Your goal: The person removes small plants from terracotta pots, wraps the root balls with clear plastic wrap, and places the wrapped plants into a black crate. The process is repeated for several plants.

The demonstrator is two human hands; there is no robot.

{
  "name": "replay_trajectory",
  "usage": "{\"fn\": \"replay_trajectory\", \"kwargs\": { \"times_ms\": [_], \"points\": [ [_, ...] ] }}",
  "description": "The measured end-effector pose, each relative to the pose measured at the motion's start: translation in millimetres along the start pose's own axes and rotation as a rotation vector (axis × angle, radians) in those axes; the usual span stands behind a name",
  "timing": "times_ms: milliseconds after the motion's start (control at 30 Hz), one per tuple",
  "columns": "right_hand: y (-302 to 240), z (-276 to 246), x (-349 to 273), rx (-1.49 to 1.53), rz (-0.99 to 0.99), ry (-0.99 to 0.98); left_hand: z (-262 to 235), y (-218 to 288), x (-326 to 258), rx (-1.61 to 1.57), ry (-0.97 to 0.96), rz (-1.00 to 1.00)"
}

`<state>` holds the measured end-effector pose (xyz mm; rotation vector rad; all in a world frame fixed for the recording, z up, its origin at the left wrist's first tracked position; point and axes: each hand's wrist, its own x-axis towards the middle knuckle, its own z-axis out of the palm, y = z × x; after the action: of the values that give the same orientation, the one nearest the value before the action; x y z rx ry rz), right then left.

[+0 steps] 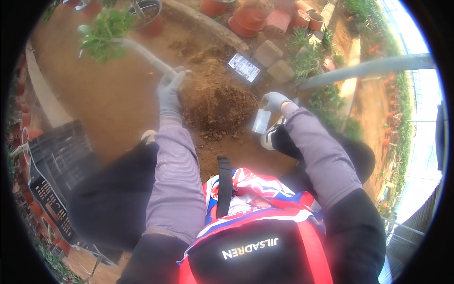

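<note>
A: Head view: where is the leafy plant [106, 38], and how is it held?

B: Upper left, leaning over brown ground [109, 99]; the gloved left hand [169, 94] closes around its lower stem [146, 57].

A: Its handling?

B: Probably light and stiff in the stem, tender in the leaf; best grasped low.

A: The right hand [274, 101]?

B: Fingers curled near a pale flat plate [261, 121]; blur prevents telling whether they grip it.

A: Surroundings?

B: Loose soil mound [220, 102] between the hands; terracotta pots [250, 18] beyond; black plastic tray [49, 201] at left.
</note>
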<state>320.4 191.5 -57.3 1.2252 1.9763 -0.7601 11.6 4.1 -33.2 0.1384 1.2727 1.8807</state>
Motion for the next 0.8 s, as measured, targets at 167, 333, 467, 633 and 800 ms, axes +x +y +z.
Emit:
{"fn": "replay_trajectory", "kwargs": {
  "times_ms": [167,333,467,633,800],
  "points": [
    [2,44,-24,0.266,0.087,0.014,1,2,-7,0.010,-0.066,0.032],
    [-27,-2,-40,1.074,-0.349,0.063,11,7,-23,-0.028,-0.067,-0.003],
    [-71,-49,-52,1.155,-0.693,0.455,29,3,-29,-0.242,-0.144,-0.067],
    [-122,-50,-76,0.955,-0.955,0.714,40,-1,-30,-0.511,-0.369,-0.125],
    [-126,-49,-94,0.722,-0.918,0.894,36,7,-36,-0.373,-0.344,0.000]
  ]
}}
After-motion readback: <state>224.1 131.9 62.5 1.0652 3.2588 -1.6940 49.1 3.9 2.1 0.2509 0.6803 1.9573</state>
